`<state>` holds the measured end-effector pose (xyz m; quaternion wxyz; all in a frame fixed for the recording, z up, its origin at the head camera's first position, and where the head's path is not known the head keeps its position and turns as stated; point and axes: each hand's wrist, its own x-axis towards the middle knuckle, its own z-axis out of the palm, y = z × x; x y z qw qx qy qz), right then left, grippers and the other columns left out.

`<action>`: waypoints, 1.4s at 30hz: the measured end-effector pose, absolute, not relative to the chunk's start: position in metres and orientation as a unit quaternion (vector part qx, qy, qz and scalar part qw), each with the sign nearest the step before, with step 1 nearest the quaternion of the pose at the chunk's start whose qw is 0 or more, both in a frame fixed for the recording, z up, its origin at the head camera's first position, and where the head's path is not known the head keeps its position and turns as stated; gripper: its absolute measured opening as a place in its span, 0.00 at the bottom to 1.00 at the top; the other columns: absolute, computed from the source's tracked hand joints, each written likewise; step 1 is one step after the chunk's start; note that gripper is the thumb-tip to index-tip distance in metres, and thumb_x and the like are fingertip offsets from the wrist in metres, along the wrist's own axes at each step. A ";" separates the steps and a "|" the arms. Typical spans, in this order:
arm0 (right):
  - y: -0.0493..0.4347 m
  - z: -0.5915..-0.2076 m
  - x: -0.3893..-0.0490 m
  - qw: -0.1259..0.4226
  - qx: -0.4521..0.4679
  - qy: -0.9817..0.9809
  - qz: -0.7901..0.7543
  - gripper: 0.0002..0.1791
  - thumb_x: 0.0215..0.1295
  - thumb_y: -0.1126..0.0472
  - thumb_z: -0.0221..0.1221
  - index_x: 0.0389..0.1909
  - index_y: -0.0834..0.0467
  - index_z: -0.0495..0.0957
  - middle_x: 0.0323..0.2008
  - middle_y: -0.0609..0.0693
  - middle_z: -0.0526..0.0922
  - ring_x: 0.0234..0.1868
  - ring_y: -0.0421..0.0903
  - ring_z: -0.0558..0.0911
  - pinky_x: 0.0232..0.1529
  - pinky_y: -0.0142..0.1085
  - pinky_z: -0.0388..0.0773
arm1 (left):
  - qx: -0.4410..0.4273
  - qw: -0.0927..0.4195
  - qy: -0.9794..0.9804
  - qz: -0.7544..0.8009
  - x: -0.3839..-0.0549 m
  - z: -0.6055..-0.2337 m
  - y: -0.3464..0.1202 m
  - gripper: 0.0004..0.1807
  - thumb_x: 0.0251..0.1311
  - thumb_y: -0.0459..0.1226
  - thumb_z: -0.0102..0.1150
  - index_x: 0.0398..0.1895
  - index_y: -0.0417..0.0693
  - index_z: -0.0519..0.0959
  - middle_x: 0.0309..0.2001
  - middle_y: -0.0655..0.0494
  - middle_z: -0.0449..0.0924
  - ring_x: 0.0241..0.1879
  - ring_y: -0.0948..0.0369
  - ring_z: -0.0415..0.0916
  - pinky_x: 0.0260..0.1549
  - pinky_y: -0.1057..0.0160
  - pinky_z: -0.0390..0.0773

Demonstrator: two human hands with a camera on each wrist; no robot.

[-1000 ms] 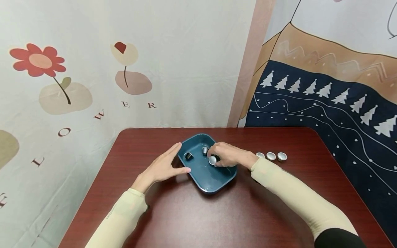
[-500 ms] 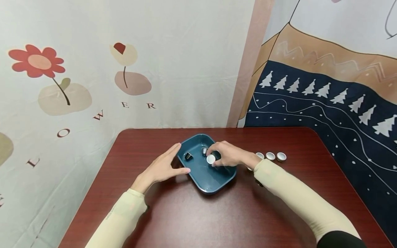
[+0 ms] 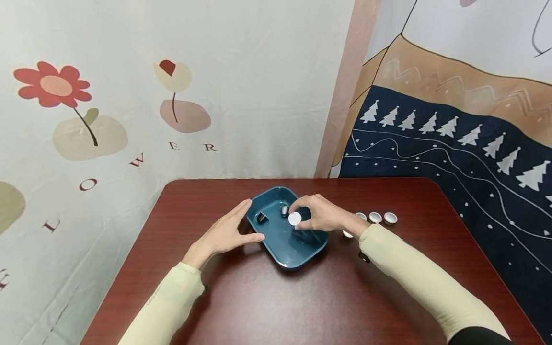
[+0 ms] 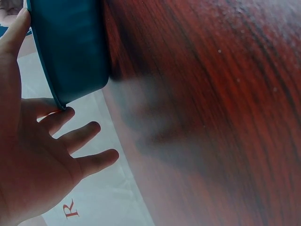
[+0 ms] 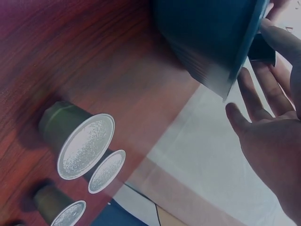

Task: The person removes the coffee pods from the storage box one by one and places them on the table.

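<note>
My right hand (image 3: pixel 321 213) pinches a coffee capsule (image 3: pixel 294 219) between thumb and fingers over the blue tray (image 3: pixel 286 254). Its white round lid faces up toward the head camera; in the right wrist view the dark capsule body (image 5: pixel 261 48) shows beyond the tray wall. Two more capsules lie inside the tray: a black one (image 3: pixel 261 217) on its side by the left wall and a dark grey one (image 3: pixel 284 211) near the back. At the tray's left edge rests my left hand (image 3: pixel 224 232), fingers extended, thumb and forefinger against the rim (image 4: pixel 61 104).
Right of the tray, several foil-lidded capsules (image 3: pixel 375 217) stand on the red-brown table (image 3: pixel 258 306), some partly behind the right wrist. In the right wrist view a green capsule (image 5: pixel 87 146) is closest. Printed cloths (image 3: pixel 267 86) hang behind the table.
My right hand has risen slightly and shifted a little right with the capsule, whose lid now faces the head camera more fully. The left hand and tray stay put.
</note>
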<state>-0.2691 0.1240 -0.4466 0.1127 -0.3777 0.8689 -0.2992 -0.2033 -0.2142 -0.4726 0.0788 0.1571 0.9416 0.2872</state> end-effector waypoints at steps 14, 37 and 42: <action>0.138 -0.444 -0.262 0.088 -0.362 0.854 -0.363 0.21 0.65 0.56 0.83 0.57 0.49 0.90 0.49 0.43 0.93 0.49 0.44 0.83 0.56 0.55 0.87 | 0.150 0.085 0.942 0.289 -0.202 -0.472 -0.213 0.70 0.62 0.76 0.71 0.95 0.53 0.49 0.95 0.54 0.47 0.92 0.45 0.54 0.86 0.32 0.66; 0.165 -0.437 -0.243 0.113 -0.339 0.802 -0.479 0.23 0.62 0.63 0.84 0.57 0.56 0.90 0.49 0.54 0.93 0.48 0.47 0.91 0.57 0.40 0.94 | 0.152 0.083 0.943 0.284 -0.199 -0.470 -0.214 0.70 0.62 0.76 0.70 0.96 0.54 0.49 0.95 0.55 0.46 0.93 0.46 0.52 0.87 0.32 0.64; 0.171 -0.437 -0.240 0.115 -0.335 0.794 -0.495 0.22 0.62 0.64 0.83 0.57 0.56 0.90 0.49 0.54 0.94 0.47 0.46 0.92 0.57 0.38 0.94 | 0.153 0.082 0.943 0.283 -0.199 -0.469 -0.214 0.70 0.62 0.76 0.70 0.96 0.53 0.49 0.95 0.55 0.46 0.93 0.46 0.52 0.87 0.32 0.64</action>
